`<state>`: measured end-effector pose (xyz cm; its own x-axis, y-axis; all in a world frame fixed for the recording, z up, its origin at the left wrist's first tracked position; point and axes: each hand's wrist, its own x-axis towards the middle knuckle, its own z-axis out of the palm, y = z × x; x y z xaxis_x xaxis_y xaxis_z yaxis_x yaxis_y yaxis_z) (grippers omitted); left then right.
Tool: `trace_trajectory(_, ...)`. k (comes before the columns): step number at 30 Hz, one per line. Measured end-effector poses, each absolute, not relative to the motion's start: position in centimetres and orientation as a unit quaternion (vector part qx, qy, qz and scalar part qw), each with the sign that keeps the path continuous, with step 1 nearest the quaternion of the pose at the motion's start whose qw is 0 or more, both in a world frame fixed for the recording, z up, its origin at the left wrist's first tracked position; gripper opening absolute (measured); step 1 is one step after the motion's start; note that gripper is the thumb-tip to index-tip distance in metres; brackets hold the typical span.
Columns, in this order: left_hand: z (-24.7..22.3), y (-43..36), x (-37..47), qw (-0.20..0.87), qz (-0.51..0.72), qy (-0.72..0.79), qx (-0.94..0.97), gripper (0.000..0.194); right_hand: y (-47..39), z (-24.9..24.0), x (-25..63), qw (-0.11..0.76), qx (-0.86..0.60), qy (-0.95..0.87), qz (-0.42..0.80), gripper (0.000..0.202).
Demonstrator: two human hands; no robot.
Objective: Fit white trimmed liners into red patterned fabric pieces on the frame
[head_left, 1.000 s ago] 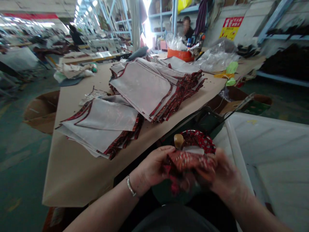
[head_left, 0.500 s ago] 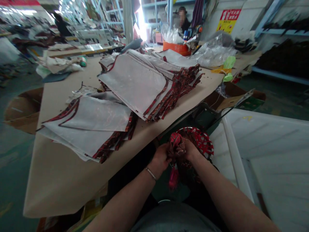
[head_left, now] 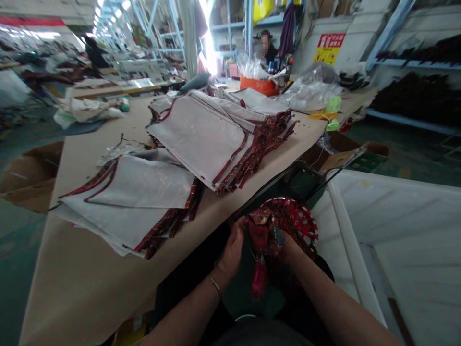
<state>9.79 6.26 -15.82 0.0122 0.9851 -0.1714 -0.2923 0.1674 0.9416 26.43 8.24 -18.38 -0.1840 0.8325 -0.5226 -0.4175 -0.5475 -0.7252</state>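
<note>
We have both hands low in front of us, just off the near edge of the surface point(head_left: 90, 288), working one small bundle of dark red patterned fabric point(head_left: 260, 233). Our left hand point(head_left: 233, 247) is curled against the bundle's left side, fingers closed on the cloth, a thin bracelet point(head_left: 216, 285) showing at the wrist. Our right hand point(head_left: 288, 250) clasps the same bundle from the right and below; the two hands sit just beside each other with the cloth between them. The top of the bundle is pushed up over a rounded knob point(head_left: 260, 216), and a red tail of fabric point(head_left: 258, 283) hangs down under the hands. Right behind the bundle stands a red perforated disc point(head_left: 298, 223), touching or nearly touching the cloth; we cannot tell which.

Up on the surface, a near stack of pale fabric panels with red patterned edging point(head_left: 140, 192) lies fanned out, and a second, bigger stack point(head_left: 209, 134) sits just beyond it, overlapping. Farther back we see an orange tray point(head_left: 259, 85), crumpled clear plastic bags point(head_left: 309, 91) and a green item point(head_left: 333, 105). A white bin wall point(head_left: 389, 211) is on our right. A person point(head_left: 268, 45) sits at the far end.
</note>
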Motion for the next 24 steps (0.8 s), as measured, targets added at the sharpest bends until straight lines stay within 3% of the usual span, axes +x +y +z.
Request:
trace_trajectory(2, -13.1, 6.1, 9.8, 0.529, 0.552, 0.422, 0.487, 0.056, 8.1, -16.5, 26.4, 0.425, -0.465, -0.205, 0.749, 0.016)
trace_trajectory(6, -7.4, 7.0, 9.7, 0.405, 0.571, 0.482, 0.527, 0.011, 8.4, -12.9, 26.1, 0.424, -0.438, -0.190, 0.770, 0.015)
trace_trajectory(11, -3.1, 9.0, 9.3, 0.455, 0.663, 0.429, 0.413, 0.017, 10.0, -12.6, 26.4, 0.455, -0.416, -0.179, 0.767, 0.021)
trace_trajectory(19, -11.6, 5.9, 6.6, 0.468, 0.643, 0.542, 0.272, 0.033, 8.2, -21.3, 26.6, 0.437, -0.538, -0.224, 0.685, 0.017)
trace_trajectory(24, -10.1, 4.5, 4.8, 0.393, 0.600, 0.567, 0.405, 0.017, 7.5, -18.8, 27.4, 0.487, -0.473, -0.389, 0.623, 0.058)
